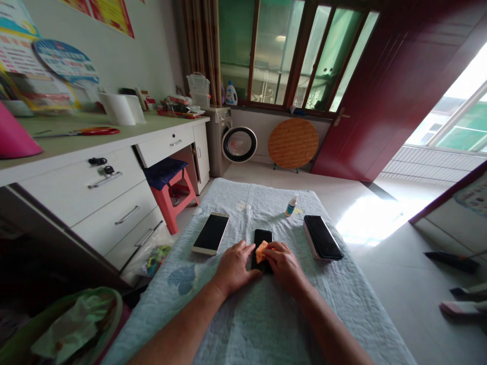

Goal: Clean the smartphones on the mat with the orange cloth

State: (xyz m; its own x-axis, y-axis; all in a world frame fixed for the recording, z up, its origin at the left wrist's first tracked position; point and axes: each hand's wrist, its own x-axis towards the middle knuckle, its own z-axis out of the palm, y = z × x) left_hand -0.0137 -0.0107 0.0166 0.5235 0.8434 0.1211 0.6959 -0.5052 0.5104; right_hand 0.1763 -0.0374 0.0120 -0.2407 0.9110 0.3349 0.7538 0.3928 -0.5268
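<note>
A black smartphone (263,235) lies flat on the light-blue quilted cover (243,314), between my hands. My left hand (235,266) grips it along its left side, fingers at the upper edge and thumb at the lower end. In my right hand (285,263) a crumpled orange cloth (261,251) is pinched and pressed on the screen, hiding part of it. To the left rests a larger phone with a pale gold frame (211,233). On the right, another black phone (322,237) lies on what looks like a pale box. A small spray bottle (291,206) stands behind.
A white-drawered desk (125,215) runs along the left, with a pink stool (171,195) beside it. At lower left is a bin (120,312) with plastic inside. A washing machine (218,144) with its door open and a round wooden tabletop (293,143) stand at the back.
</note>
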